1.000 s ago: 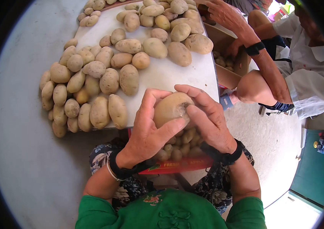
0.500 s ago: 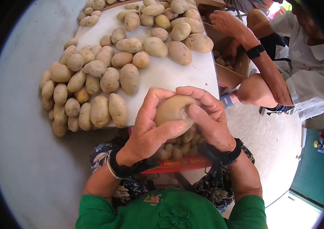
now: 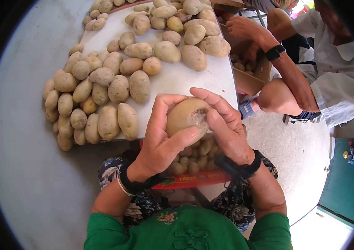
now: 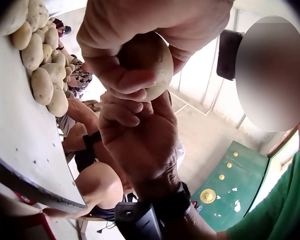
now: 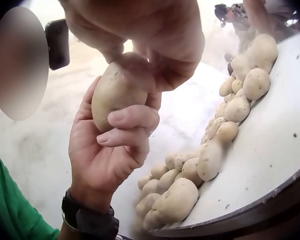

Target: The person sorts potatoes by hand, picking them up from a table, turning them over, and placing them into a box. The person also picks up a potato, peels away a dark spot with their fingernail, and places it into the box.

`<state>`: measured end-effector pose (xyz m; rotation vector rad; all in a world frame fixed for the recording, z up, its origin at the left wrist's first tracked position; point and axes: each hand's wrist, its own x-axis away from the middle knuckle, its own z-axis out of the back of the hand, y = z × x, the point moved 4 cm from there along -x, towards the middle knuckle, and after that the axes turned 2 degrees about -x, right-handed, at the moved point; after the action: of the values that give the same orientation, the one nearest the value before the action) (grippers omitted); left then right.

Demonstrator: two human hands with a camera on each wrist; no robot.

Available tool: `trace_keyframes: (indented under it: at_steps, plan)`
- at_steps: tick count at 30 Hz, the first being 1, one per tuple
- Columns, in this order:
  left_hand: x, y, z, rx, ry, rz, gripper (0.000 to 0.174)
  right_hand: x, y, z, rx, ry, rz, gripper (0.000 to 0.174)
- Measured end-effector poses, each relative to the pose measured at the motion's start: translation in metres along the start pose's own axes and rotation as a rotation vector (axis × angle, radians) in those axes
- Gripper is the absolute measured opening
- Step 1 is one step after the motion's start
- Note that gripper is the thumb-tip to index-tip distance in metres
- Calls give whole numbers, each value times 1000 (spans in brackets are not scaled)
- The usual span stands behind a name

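Observation:
Above the front edge of the table, both hands hold one large tan potato (image 3: 181, 118). A dark, rough blemish (image 3: 200, 114) shows on its right end. My left hand (image 3: 154, 139) grips the near and left side, its thumb lying across the front and its fingers curled behind. The right hand (image 3: 231, 133) holds the other end, with the thumb beside the dark patch and the index finger over the top. In the right wrist view, the left fingers (image 5: 132, 120) wrap round the pale potato (image 5: 115, 95) from below. Part of the potato is hidden by the hands.
Many potatoes (image 3: 139, 86) lie on the white table (image 3: 177, 83). Below the hands, a red box (image 3: 189, 179) holds smaller potatoes. To the right, another person (image 3: 339, 75) sits by a cardboard box (image 3: 248, 83) with potatoes in it. A green door (image 3: 343, 183) stands further right.
The potato has turned in the hands, so more of the dark blemish shows. My right thumb has shifted off the patch towards the right. The other person's raised hand has lowered slightly.

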<state>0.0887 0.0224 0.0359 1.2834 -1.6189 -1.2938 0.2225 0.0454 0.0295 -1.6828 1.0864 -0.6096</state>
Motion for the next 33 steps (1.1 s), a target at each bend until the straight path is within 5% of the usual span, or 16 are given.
trace_keyframes:
  at_steps: [6, 33]
  plan:
    - [1, 0, 3, -113, 151, -126, 55, -3, 2, -4, -45, -10, -3, 46]
    - [3, 0, 7, -267, 96, -242, 40, -1, 9, 3, -119, -71, -69, 47]
